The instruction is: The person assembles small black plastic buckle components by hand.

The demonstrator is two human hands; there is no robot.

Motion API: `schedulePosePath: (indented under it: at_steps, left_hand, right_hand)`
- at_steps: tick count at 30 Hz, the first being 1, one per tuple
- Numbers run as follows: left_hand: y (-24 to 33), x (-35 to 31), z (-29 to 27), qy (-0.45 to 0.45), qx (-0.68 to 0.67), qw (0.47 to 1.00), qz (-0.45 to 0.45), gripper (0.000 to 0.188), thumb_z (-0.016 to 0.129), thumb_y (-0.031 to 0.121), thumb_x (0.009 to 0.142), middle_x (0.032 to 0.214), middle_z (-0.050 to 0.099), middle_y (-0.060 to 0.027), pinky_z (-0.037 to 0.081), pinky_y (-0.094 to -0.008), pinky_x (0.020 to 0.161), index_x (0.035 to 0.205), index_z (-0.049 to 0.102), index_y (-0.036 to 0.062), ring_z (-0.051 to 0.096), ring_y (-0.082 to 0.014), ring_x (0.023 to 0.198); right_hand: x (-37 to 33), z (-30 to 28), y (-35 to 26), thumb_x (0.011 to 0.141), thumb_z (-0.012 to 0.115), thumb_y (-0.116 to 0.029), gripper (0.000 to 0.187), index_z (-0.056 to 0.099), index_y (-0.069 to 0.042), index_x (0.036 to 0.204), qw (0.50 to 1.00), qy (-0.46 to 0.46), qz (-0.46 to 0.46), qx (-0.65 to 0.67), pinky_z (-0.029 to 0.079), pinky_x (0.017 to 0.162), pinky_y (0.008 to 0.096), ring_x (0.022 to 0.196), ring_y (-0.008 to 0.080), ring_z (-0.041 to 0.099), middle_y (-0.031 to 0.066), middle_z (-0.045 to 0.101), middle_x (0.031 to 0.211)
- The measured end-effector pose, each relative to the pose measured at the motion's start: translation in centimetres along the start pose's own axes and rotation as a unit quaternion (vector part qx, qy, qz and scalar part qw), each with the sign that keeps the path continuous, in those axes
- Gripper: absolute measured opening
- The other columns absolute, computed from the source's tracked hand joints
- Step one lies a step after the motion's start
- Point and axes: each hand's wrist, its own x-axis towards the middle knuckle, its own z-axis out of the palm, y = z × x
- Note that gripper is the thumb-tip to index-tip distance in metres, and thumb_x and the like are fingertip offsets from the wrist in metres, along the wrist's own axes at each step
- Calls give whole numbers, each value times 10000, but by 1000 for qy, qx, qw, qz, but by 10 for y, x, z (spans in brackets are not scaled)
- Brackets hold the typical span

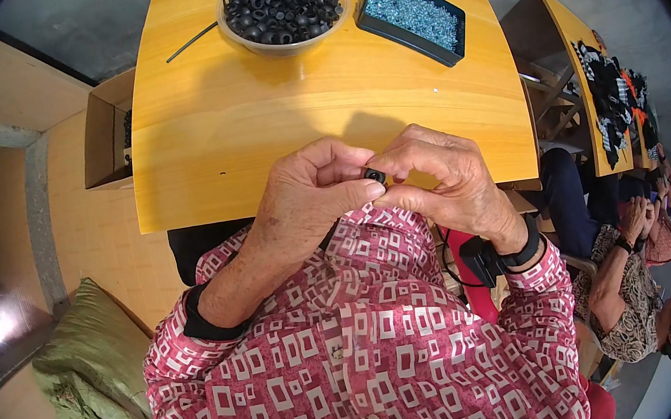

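Observation:
Above the near edge of the table, my two hands meet over a small black ring-shaped piece [374, 175] with a hole in its middle. My left hand [304, 192] pinches it between thumb and fingers. From the other side, the thumb and fingers of my right hand [450, 172] are closed at the same piece; whether a second small part sits in that pinch is hidden. Farther off stands a clear plastic bowl [291, 49] heaped with black rubber-like pieces [284, 5] of the same look. To its right lies a black tray [408, 48] of small shiny bluish bits [414, 11].
A thin black rod [192, 43] lies beside the bowl on the yellow table [258, 127]. An open cardboard box [103, 142] is at the table's left, with a green sack [92, 373] nearer. To my right, other people [622, 291] sit by another table [564, 22] holding dark pieces.

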Motion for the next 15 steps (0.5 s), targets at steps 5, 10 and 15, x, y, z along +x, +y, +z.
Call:
schedulePosePath:
  at_steps: [5,10,15]
  left_hand:
    - [0,1,0,39,63,997,-9,198,678,-27,829,946,660,-50,511,-211,793,1018,620,-12,622,-95,875]
    - [-8,1,-3,35,56,998,-7,184,681,-15,833,949,660,-54,507,-210,785,1009,628,-12,619,-94,860]
    - [-1,0,4,39,-25,999,0,174,673,41,861,937,657,-47,497,-207,784,1021,628,-10,615,-87,837]
  right_hand:
    - [3,6,-11,763,736,-74,238,573,-20,929,996,23,2,-90,478,606,367,694,269,574,87,528,736]
    - [2,2,-15,768,708,-77,232,527,-11,896,973,-33,-40,-225,479,616,409,701,308,574,115,521,733]
    - [6,0,-13,749,710,-55,220,554,-12,898,985,-10,-34,-168,485,614,393,702,305,588,122,544,735]
